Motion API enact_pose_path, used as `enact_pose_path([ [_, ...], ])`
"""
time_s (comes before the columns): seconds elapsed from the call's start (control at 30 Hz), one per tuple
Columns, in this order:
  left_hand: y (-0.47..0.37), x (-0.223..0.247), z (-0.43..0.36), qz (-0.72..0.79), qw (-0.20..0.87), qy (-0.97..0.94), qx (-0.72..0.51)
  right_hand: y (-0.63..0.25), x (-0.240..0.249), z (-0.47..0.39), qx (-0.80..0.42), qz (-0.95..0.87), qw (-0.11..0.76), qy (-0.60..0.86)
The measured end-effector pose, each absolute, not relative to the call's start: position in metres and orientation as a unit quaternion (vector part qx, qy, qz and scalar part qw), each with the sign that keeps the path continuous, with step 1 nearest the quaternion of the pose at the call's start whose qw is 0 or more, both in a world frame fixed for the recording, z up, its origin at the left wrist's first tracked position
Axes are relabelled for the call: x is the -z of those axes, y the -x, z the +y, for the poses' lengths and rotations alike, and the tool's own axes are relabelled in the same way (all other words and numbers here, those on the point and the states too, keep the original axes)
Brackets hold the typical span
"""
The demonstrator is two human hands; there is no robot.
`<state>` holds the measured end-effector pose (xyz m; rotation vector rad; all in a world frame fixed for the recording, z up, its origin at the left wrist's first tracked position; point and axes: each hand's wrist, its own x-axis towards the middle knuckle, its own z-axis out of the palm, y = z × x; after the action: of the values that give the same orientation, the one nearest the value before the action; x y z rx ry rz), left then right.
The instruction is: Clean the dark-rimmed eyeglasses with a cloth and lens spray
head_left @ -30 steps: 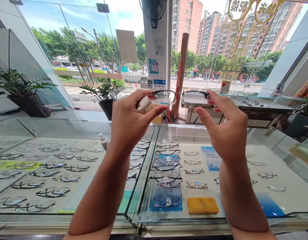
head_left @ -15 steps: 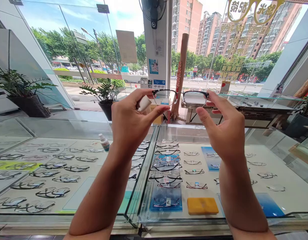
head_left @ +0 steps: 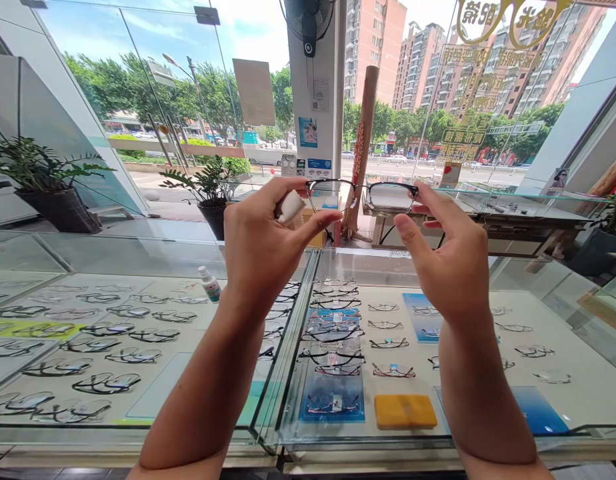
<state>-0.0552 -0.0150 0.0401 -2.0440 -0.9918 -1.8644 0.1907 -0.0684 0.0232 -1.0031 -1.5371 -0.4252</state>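
Note:
A pair of dark-rimmed eyeglasses [head_left: 333, 195] is held up level above the glass showcases. My left hand [head_left: 263, 233] grips its left end, with a crumpled white cloth [head_left: 289, 208] tucked in the curled fingers. At the glasses' right end, my right hand [head_left: 445, 250] holds the frame between its fingers, the thumb lower and apart from the rim. Through the lenses the background shows. Below, a yellow cloth [head_left: 405, 412] and a small white spray bottle [head_left: 209, 285] rest on the showcases.
Glass showcases [head_left: 288, 437] with rows of eyeglasses span the front. Potted plants [head_left: 58, 207] stand at the left. Beyond are a wooden trunk [head_left: 367, 133], a wall fan [head_left: 309, 23], a far counter and large windows.

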Motion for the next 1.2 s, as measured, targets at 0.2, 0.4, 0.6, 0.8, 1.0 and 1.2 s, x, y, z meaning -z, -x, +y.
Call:
enact_pose_path([
  [0.2, 0.055, -0.039, -0.016, -0.338, 0.102, 0.693, 0.629, -0.19, -0.023, -0.069, 0.177, -0.658, 0.587, 0.437],
  [0.4, 0.049, -0.038, -0.023, -0.332, 0.119, 0.689, 0.633, -0.187, -0.021, -0.068, 0.186, -0.649, 0.589, 0.444],
  [0.6, 0.047, -0.037, -0.026, -0.33, 0.113, 0.69, 0.634, -0.186, -0.021, -0.068, 0.186, -0.646, 0.584, 0.454],
  [0.8, 0.046, -0.035, -0.017, -0.309, 0.096, 0.684, 0.654, -0.189, -0.017, -0.064, 0.17, -0.644, 0.605, 0.436],
  [1.0, 0.041, -0.031, -0.003, -0.299, 0.072, 0.675, 0.671, -0.186, -0.018, -0.06, 0.207, -0.626, 0.624, 0.419],
  [1.2, 0.035, -0.026, 0.005, -0.287, 0.093, 0.681, 0.667, -0.18, -0.02, -0.06, 0.241, -0.624, 0.613, 0.42],
])
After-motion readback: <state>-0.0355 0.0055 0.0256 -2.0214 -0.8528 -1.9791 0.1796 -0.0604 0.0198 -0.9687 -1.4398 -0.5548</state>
